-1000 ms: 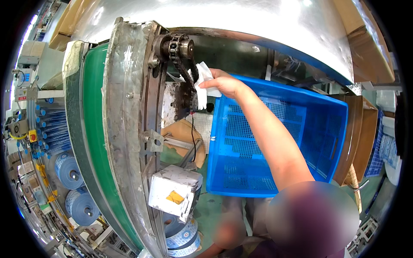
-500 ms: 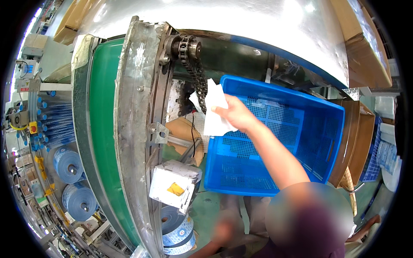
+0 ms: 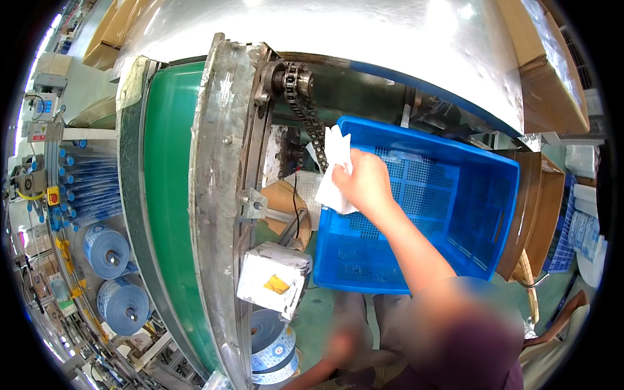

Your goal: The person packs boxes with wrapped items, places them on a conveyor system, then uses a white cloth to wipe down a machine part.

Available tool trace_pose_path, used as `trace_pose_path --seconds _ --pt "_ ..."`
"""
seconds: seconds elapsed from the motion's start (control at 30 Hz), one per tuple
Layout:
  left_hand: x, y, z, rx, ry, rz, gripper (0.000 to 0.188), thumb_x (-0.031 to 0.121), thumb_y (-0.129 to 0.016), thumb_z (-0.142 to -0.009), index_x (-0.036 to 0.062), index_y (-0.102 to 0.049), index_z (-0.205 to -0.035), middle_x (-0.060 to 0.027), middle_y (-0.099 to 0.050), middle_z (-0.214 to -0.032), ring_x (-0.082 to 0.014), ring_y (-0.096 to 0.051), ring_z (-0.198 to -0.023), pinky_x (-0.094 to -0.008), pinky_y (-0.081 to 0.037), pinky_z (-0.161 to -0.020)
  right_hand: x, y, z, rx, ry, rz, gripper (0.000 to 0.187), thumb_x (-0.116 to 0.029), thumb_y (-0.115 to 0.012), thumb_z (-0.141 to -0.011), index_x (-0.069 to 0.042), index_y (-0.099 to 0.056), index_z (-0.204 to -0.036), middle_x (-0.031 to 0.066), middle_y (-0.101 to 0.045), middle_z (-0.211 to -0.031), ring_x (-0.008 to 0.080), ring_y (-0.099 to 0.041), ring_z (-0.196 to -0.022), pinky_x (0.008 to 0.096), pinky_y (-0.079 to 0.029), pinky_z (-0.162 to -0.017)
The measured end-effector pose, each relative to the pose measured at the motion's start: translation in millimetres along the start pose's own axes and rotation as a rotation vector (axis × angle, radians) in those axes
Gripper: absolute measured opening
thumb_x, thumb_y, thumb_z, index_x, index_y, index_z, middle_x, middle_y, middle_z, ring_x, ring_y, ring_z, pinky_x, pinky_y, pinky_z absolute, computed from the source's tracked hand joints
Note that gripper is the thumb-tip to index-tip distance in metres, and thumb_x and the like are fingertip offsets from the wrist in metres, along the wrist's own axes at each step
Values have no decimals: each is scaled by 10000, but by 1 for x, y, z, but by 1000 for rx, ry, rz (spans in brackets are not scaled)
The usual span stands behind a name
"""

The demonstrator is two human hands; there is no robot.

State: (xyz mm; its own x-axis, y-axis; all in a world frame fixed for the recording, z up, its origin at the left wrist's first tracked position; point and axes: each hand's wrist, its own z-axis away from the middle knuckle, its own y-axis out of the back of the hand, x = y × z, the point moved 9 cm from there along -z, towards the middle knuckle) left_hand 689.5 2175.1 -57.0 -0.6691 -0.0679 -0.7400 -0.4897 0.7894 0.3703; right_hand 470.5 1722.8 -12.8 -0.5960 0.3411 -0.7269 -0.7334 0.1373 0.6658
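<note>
My right hand (image 3: 368, 181) is closed round a folded white sheet (image 3: 337, 170); whether it is cloth or paper I cannot tell. The sheet hangs over the left rim of a large blue plastic crate (image 3: 481, 159), beside an oily drive chain (image 3: 305, 107). A pale corner shows behind it by the chain; whether it is part of the same sheet is unclear. Lower down, my left hand (image 3: 341, 346) is near my legs, its fingers blurred. The crate has perforated walls and floor, and my right forearm crosses above it.
A metal conveyor frame with a green belt (image 3: 169, 162) runs along the left. Below the chain sits a scuffed white box (image 3: 273, 278), with a printed film roll (image 3: 270, 341) underneath. A steel table (image 3: 364, 32) spans the back. At the right stand cardboard boxes (image 3: 549, 188) and another person's arm (image 3: 556, 325).
My right hand has shifted slightly right with the white sheet, its fingers now curled more tightly. The sheet looks narrower and more bunched. The view has moved a little, shifting the conveyor rightward.
</note>
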Motion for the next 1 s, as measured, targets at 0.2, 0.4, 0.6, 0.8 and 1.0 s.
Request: trace_pose_path --seconds 0.2,0.4,0.6,0.8,1.0 --pt "14 -37 0 -801 -135 1678 378 235 -475 -982 -12 -483 -1268 -113 -571 -1128 -227 -560 -1051 -317 -462 -914 48 -7 -44 31 -3 -117 269 -185 -669 -768 48 -660 -903 250 -660 -836 382 -653 -797 426 -506 -731" --pt "63 7 119 -220 -850 632 405 277 -499 -967 -19 -506 -1243 -136 -580 -1120 -242 -575 -1034 -359 -469 -897 66 -37 -73 -235 -238 -356 284 -196 -669 -818 22 -670 -999 209 -686 -945 327 -663 -900 390 -491 -796" --pt "53 -76 -5 -1440 277 2016 270 231 -452 -986 41 -587 -1121 -127 -610 -1018 -246 -597 -895 -378 -494 -759 71 -88 -69 -284 -381 -972 325 -96 -614 -877 -5 -579 -1187 133 -674 -1061 238 -648 -934 359 -495 -831" --pt "70 -60 56 -1203 291 2054 268 237 -468 -982 34 -610 -1084 -112 -630 -961 -236 -607 -846 -370 -507 -726 80 -90 -74 -62 -247 -1156 312 -106 -667 -860 25 -598 -1134 107 -679 -1011 168 -647 -870 311 -507 -783" --pt "69 -60 68 -1361 315 2029 266 247 -485 -973 41 -619 -1074 -107 -636 -952 -235 -606 -832 -368 -508 -722 109 -101 -67 64 -377 -1550 308 -111 -663 -874 34 -597 -1138 111 -666 -1051 176 -643 -907 309 -507 -808"
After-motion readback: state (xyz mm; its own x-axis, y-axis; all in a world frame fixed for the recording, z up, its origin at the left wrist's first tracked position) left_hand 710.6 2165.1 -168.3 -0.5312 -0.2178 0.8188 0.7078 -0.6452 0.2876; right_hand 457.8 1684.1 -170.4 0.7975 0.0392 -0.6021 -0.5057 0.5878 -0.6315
